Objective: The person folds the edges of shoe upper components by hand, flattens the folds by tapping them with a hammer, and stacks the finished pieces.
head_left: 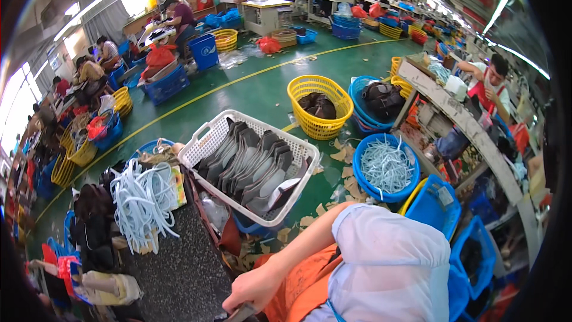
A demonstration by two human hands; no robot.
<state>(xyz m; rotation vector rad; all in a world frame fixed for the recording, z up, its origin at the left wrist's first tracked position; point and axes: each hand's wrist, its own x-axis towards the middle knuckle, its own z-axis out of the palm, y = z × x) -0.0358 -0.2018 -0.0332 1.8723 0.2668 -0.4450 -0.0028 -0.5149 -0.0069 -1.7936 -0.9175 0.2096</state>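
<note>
My right hand is at the lower edge, beside the dark speckled tabletop. Its fingers are closed on a greyish-brown piece, mostly cut off by the picture's edge, so its kind is unclear. My left hand is out of view. On the table lies a heap of pale blue strips. Just past the table, a white plastic basket holds rows of stacked dark and grey cut pieces. An orange apron covers my front.
To the right stand a blue basin of pale strips, a yellow basket with dark pieces and blue tubs. Scraps litter the green floor. A person works behind a bench; others sit farther back. Black items crowd the table's left.
</note>
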